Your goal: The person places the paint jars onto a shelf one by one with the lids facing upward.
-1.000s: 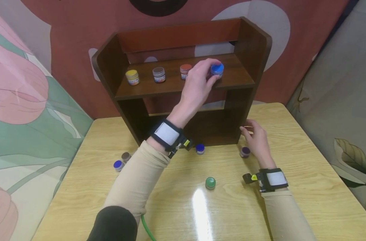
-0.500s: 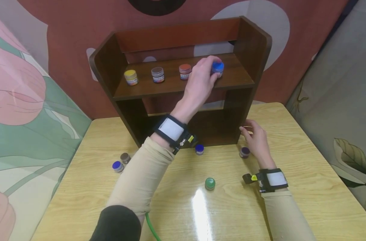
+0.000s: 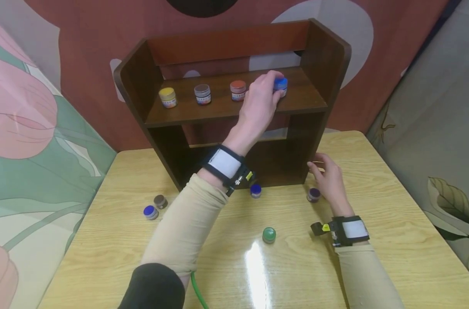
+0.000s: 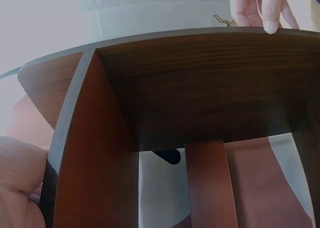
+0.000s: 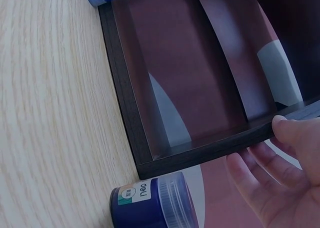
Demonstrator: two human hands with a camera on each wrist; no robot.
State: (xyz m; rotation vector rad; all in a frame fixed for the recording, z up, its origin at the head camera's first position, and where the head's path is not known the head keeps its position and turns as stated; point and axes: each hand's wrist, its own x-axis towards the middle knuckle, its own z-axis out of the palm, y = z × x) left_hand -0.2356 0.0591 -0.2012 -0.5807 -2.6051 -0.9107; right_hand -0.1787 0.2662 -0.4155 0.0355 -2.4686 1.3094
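Note:
On the upper board of the brown wooden shelf (image 3: pixel 226 116), my left hand (image 3: pixel 257 98) pinches a blue-lidded paint jar (image 3: pixel 281 84) between thumb and fingers. This jar stands at the right end of a row with a yellow paint jar (image 3: pixel 168 98), a dark brown one (image 3: pixel 202 94) and an orange-red one (image 3: pixel 238 90). Part of the left hand (image 4: pixel 20 183) shows beyond the board's edge in the left wrist view, its jar hidden. Lower down, my right hand (image 3: pixel 329 180) holds the shelf's right side panel, thumb (image 5: pixel 281 124) on the front edge and fingers along the outer face.
A dark purple paint jar (image 3: pixel 313 195) stands by the shelf's right front corner, near my right wrist. Also on the wooden table (image 3: pixel 226 266) are a blue jar (image 3: pixel 255 191) before the shelf, a green one (image 3: pixel 269 234), and blue (image 3: pixel 150 212) and brown (image 3: pixel 160 201) ones left.
My left hand has moved slightly right and back along the upper board with the blue-lidded jar. The right hand has stayed at the side panel.

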